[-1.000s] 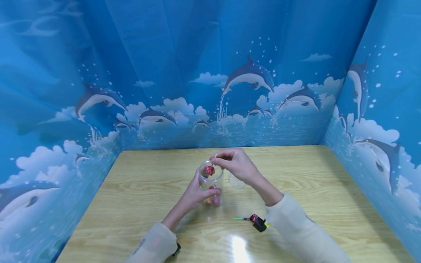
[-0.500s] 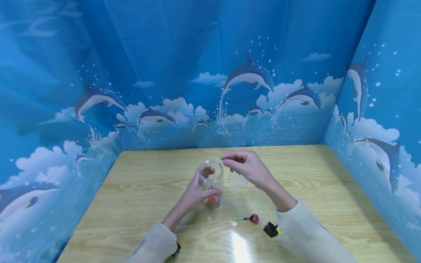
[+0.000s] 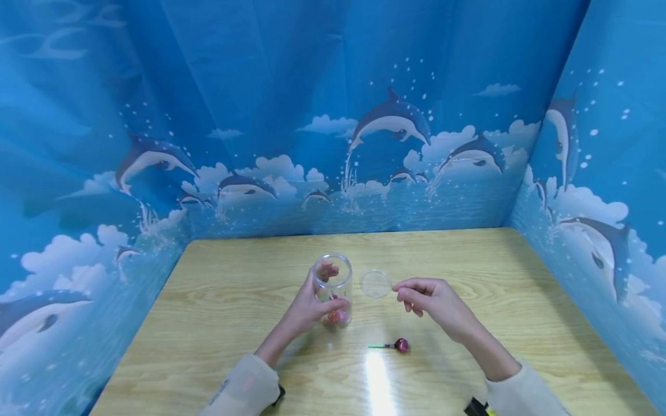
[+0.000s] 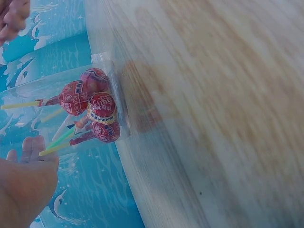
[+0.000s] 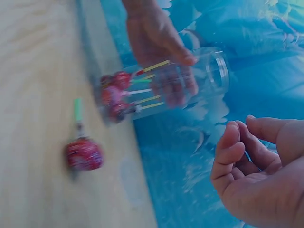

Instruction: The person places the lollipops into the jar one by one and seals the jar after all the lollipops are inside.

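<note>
My left hand (image 3: 307, 306) grips a clear, open-topped plastic jar (image 3: 341, 288) around its side and keeps it upright on the table. Several red-wrapped lollipops (image 4: 100, 107) lie at the jar's bottom, their yellow, green and white sticks pointing to its mouth. To the right of the jar my right hand (image 3: 439, 303) hovers over the table with loosely bent fingers and nothing held. Its fingertips are near a round clear lid (image 3: 376, 284) lying flat. A single lollipop (image 3: 400, 345) with a dark red wrapper and green stick lies nearer to me, below the right hand.
The light wood-grain table (image 3: 234, 277) carries all of these things. Blue curtains (image 3: 291, 115) printed with dolphins enclose its back and sides. A black wrist device (image 3: 476, 407) sits beside the right sleeve.
The lollipop that my right hand held at the jar's mouth has dropped inside. The right hand has since moved right and toward me, away from the jar. My left hand keeps its hold.
</note>
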The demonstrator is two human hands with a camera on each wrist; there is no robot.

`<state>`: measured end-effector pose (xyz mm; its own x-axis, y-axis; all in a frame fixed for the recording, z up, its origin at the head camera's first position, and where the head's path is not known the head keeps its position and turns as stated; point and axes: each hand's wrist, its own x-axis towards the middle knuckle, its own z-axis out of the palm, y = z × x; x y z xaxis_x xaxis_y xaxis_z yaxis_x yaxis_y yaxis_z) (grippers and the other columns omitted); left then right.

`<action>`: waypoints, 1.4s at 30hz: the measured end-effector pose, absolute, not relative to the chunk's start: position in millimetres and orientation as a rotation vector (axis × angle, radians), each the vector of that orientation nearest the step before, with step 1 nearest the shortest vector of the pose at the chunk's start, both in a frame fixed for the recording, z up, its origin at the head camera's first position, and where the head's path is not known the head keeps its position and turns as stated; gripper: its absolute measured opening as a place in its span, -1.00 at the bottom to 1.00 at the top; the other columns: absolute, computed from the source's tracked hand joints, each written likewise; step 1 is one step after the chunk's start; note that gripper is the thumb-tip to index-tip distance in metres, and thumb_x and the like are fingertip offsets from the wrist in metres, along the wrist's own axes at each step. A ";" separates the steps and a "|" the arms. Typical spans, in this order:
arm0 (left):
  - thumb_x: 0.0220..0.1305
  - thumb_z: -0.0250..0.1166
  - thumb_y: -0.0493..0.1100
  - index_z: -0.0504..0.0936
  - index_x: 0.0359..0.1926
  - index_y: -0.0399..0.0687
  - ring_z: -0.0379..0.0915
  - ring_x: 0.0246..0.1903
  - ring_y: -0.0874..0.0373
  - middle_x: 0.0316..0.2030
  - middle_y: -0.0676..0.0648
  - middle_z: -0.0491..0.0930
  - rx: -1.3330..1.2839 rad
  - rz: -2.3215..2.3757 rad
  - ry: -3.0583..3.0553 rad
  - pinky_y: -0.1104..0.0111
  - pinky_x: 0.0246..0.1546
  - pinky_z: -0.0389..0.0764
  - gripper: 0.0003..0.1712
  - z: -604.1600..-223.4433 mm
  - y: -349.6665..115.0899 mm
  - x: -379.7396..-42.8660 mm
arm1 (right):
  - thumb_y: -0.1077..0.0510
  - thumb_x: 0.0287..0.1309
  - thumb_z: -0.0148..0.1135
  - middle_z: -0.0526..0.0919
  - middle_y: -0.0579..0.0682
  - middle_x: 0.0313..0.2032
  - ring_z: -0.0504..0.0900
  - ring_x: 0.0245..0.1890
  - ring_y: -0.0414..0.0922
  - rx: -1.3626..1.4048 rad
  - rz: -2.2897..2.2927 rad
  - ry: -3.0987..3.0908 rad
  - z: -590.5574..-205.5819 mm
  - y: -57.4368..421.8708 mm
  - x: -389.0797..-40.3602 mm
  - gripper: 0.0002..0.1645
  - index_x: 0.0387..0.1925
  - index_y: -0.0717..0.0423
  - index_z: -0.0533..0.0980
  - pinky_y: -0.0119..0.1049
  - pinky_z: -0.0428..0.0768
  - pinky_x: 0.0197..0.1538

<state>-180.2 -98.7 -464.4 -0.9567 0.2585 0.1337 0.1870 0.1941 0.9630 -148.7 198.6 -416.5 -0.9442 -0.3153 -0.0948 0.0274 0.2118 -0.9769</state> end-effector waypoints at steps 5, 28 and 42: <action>0.02 0.63 -0.24 0.28 0.43 0.01 0.32 0.37 -0.16 0.32 -0.15 0.49 0.451 1.902 2.388 -0.29 0.44 0.11 0.00 -464.3 -98.8 -180.4 | 0.10 0.49 0.20 0.64 0.09 -0.31 0.55 -0.38 -0.14 -0.303 -1.737 2.136 -433.4 212.3 -135.2 -0.55 0.13 0.43 0.56 -0.36 0.57 -0.33; 0.06 0.61 -0.28 0.28 0.44 0.05 0.33 0.37 -0.11 0.32 -0.15 0.48 0.426 1.901 2.384 -0.26 0.45 0.13 -0.02 -464.6 -98.8 -180.4 | 0.11 0.53 0.14 0.67 0.06 -0.33 0.55 -0.44 -0.23 -0.433 -1.622 1.865 -480.0 221.3 -106.0 -0.61 0.06 0.39 0.61 -0.48 0.52 -0.44; 0.05 0.61 -0.29 0.27 0.44 0.03 0.30 0.38 -0.20 0.33 -0.20 0.46 0.445 1.919 2.364 -0.28 0.44 0.12 -0.01 -465.9 -99.0 -179.9 | 0.12 0.50 0.17 0.66 -0.04 -0.37 0.39 -0.59 -0.35 -0.409 -1.606 1.858 -491.4 222.6 -99.1 -0.65 -0.05 0.40 0.63 -0.58 0.35 -0.56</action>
<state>-179.9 -99.0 -465.9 -0.9561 0.2621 0.1309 0.1819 0.1810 0.9665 -99.1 222.6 -491.4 -0.7462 -0.6118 -0.2627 0.1713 0.2048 -0.9637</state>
